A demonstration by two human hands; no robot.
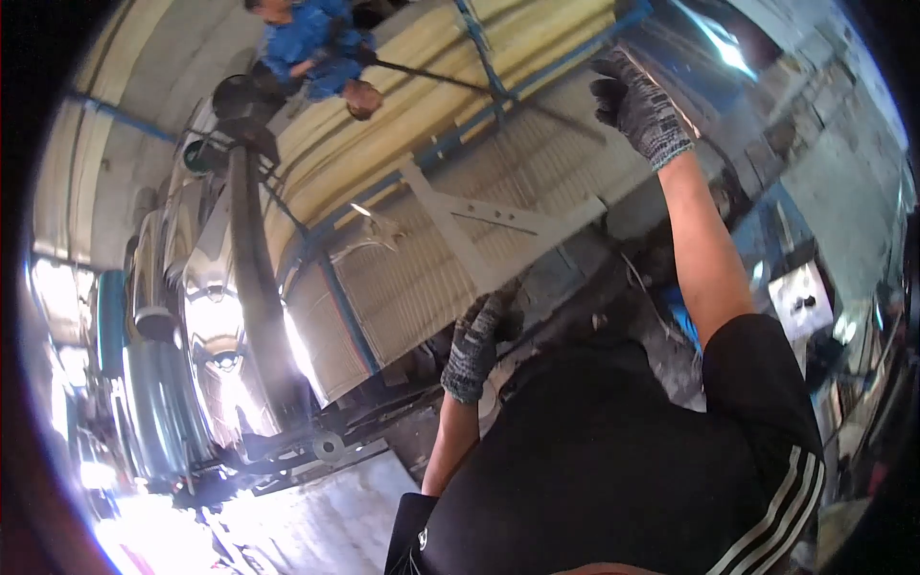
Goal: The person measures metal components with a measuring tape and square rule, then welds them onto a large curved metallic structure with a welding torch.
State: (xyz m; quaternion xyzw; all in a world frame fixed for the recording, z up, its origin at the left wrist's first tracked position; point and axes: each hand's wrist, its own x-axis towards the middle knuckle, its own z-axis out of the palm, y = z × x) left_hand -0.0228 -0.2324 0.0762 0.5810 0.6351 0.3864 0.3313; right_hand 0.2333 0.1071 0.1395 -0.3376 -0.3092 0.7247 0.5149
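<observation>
Left hand (pixel 476 345), gray knit glove, is at the near end of a pale flat metal frame (pixel 458 226), fingers bent; can't tell if they clamp it or just touch. The frame has a long bar, a slanted piece with small holes, and lies over a ribbed panel (pixel 537 158) between the two hands. Right hand (pixel 644 107), same glove, arm stretched out, is beside a thin edge at the panel's far right; thumb and fingers look apart, any grip unclear. Blue tubing (pixel 347 321) runs along and across the panel, yellowish curved sheets (pixel 402 105) past it. Person in blue (pixel 311 43) at top left, near a dark rod (pixel 431 74). Shiny metal cylinders (pixel 163 402) stand on the left, a pale sheet (pixel 335 508) lower left, a white plate with dark marks (pixel 801 299) on the right. Panel edges blurry.
</observation>
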